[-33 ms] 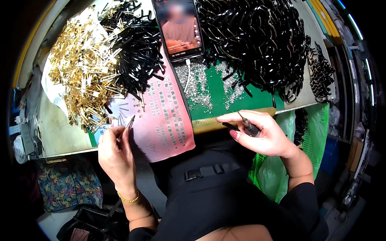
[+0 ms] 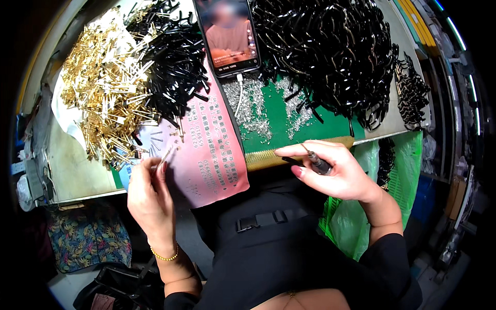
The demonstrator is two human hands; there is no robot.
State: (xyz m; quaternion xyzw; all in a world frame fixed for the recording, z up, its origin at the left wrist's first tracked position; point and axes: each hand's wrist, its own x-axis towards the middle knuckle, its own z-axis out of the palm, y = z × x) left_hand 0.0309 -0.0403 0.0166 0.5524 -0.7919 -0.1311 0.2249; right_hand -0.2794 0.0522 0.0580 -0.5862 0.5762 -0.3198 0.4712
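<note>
My left hand (image 2: pixel 151 199) is closed in a pinch at the front left of the table, over the edge of a pink printed sheet (image 2: pixel 227 175). A thin gold metal piece (image 2: pixel 169 154) sticks up from its fingertips. Just right of the sheet, my right hand (image 2: pixel 341 173) is wrapped round a small screwdriver (image 2: pixel 319 165) with a dark handle and thin shaft. A short black glossy strip (image 2: pixel 293 161), like an eyeglass temple, juts out between its thumb and forefinger. Part of the strip is hidden by the fingers.
A heap of gold metal pieces (image 2: pixel 98 88) lies at the left, beside black strips (image 2: pixel 173 62). A larger black heap (image 2: pixel 330 57) covers the back right. Between stands a phone (image 2: pixel 230 36) with a white cable (image 2: pixel 241 95). Tiny silver screws (image 2: pixel 253 116) litter the green mat (image 2: pixel 276 116).
The thin piece in my left hand has tilted and now looks bright gold instead of dark. My right hand holds the same things in nearly the same spot.
</note>
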